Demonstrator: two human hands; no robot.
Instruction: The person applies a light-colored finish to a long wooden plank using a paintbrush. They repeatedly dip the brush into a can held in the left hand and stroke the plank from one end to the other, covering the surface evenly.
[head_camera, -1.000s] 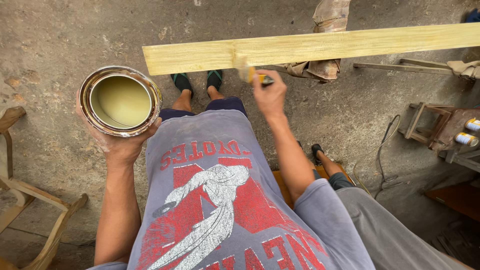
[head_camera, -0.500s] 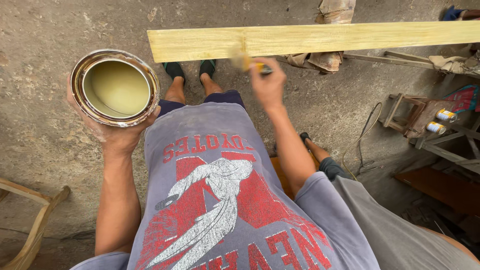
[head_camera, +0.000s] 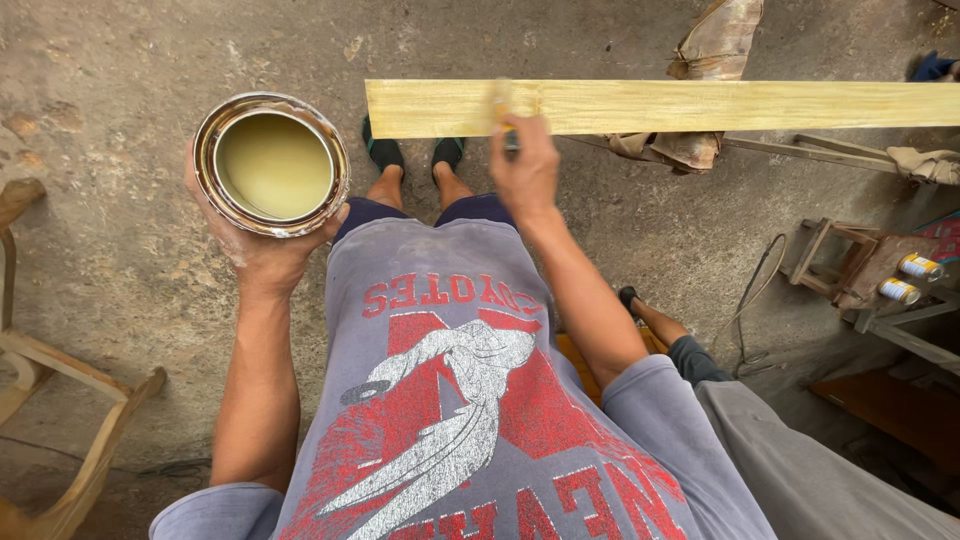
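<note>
Plank (head_camera: 700, 106) of pale yellowish wood, lying flat and level across the top of the view, running from above the feet out past the right edge, apparently propped on something out of sight so that its upper face stays free for coating. Looking glossy over most of its length, as if already wet.

Standing close behind its left end, feet (head_camera: 415, 155) in dark sandals just beneath it on the rough concrete floor (head_camera: 120, 260), near enough for an arm to reach across.

Tin (head_camera: 272, 165), round and open, half filled with a creamy yellow liquid, being carried at chest height to the left of the plank, well apart from it, mouth kept level so that nothing spills. Left hand (head_camera: 262, 250) cupping it from underneath, fingers spread and curled up around the base and wall.

Right hand (head_camera: 525, 170) clenched around a brush (head_camera: 503, 105), knuckles up, pressing it down onto the plank's near edge; bristles blurred, so possibly sweeping along the grain, hard to be sure.

Sitting low at the right: another person's leg (head_camera: 690, 350) in grey. Lying farther right: a small wooden stool (head_camera: 850, 262) and two spray cans (head_camera: 908, 278).
</note>
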